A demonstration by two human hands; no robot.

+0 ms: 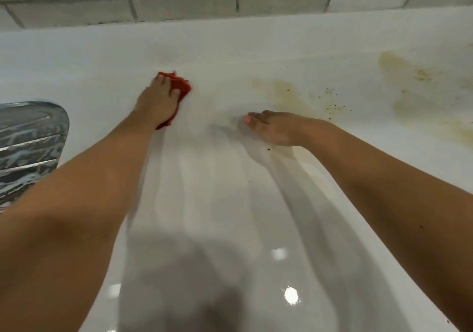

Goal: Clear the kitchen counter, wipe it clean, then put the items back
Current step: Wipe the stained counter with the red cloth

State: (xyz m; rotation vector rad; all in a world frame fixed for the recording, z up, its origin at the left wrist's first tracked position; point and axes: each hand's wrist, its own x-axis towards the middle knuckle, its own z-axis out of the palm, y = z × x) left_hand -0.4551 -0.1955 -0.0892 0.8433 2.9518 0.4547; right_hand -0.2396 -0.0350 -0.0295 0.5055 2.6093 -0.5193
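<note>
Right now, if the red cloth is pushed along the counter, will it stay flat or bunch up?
Probably floppy: the red cloth lies crumpled under the left hand. It likely slides easily, since the white counter looks glossy.

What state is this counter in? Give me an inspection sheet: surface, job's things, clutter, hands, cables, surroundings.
Surface: white glossy counter; yellow-brown stains and dark specks on its right part; the left part looks clean.
Job's things: red cloth lies on the counter near the back, under the left hand.
Clutter: nothing seen.
Hands: left hand presses on the cloth; right hand rests on the counter beside the stains and holds nothing.
Cables: nothing seen.
Surroundings: tiled wall behind the counter; ridged metal drainer at the left edge.
</note>
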